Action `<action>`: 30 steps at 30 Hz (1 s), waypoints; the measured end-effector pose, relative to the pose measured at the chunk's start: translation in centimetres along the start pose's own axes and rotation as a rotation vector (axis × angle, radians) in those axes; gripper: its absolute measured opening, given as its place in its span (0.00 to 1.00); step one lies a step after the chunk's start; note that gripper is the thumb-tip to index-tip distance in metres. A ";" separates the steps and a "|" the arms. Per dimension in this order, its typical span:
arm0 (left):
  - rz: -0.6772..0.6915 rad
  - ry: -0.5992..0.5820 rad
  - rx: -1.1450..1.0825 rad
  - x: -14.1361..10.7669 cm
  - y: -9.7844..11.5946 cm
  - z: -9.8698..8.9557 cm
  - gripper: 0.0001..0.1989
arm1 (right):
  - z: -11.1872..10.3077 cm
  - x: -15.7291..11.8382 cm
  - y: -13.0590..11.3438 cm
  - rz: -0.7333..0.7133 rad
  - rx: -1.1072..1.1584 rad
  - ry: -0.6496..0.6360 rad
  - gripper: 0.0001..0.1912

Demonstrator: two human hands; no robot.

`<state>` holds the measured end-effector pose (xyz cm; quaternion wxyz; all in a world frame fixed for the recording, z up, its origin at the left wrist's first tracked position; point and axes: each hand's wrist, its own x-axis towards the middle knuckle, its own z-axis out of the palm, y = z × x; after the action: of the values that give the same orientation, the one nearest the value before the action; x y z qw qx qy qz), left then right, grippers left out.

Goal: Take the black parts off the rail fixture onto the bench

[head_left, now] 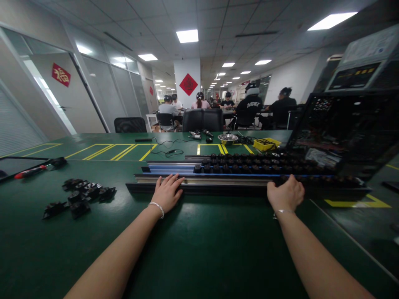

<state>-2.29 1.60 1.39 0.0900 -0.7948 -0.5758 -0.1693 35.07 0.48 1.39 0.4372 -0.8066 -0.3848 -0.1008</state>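
My left hand (167, 192) lies open over the nearest long black rail (224, 187), fingers spread across its top edge towards the left end. At the right part of the same rail, my right hand (286, 193) is closed, with its fingers curled over the channel. It is where a row of small black modules (327, 181) begins; whatever is between its fingers is hidden. Between my hands the channel shows bare metal. Behind lie further parallel rails, one with a blue strip (174, 169), carrying more rows of black modules (237, 168).
Loose black modules (79, 195) lie in a pile at left, near a red-handled screwdriver (31, 171). Farther back are a metal bowl (227, 138), a yellow basket (267, 144) and cables (174, 153). A dark open case (346, 128) stands at right. Several people sit beyond the table.
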 end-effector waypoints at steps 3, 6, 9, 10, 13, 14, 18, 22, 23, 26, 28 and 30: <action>-0.003 -0.004 0.002 0.0 0.1 -0.1 0.22 | 0.0 0.0 0.0 -0.003 -0.003 -0.006 0.34; -0.003 -0.001 0.009 0.0 0.1 -0.1 0.23 | 0.1 0.0 0.1 -0.015 -0.003 0.020 0.33; 0.005 0.002 0.018 -0.1 0.1 -0.2 0.23 | 0.3 0.1 0.1 -0.018 0.002 0.033 0.32; 0.008 0.002 0.021 -0.1 0.1 -0.2 0.23 | 0.3 0.1 0.2 -0.016 0.004 0.033 0.32; 0.013 0.008 0.030 -0.2 0.1 -0.2 0.24 | 0.6 0.2 0.3 -0.018 0.020 0.049 0.32; 0.014 0.011 0.032 -0.2 0.1 -0.1 0.24 | 0.7 0.2 0.3 -0.019 0.026 0.059 0.32; 0.020 0.019 0.043 -0.2 0.1 -0.1 0.24 | 0.8 0.1 0.3 0.006 0.034 0.049 0.30; 0.025 0.019 0.047 -0.2 0.1 -0.2 0.24 | 0.5 0.1 0.1 0.021 0.029 0.010 0.30; 0.026 0.019 0.048 -0.2 0.1 -0.2 0.24 | 0.5 0.1 0.0 0.022 0.029 0.004 0.30; 0.025 0.018 0.047 -0.2 0.2 -0.3 0.24 | 0.5 0.1 0.0 0.019 0.025 -0.004 0.30; 0.026 0.015 0.045 -0.2 0.2 -0.3 0.24 | 0.6 0.0 0.0 0.010 0.023 -0.001 0.29; 0.027 0.017 0.045 -0.2 0.1 -0.3 0.24 | 0.7 0.0 0.1 -0.005 0.025 0.001 0.28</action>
<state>-2.25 1.30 1.58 0.1149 -0.7988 -0.5679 -0.1618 35.02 0.99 0.98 0.4472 -0.8001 -0.3877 -0.0976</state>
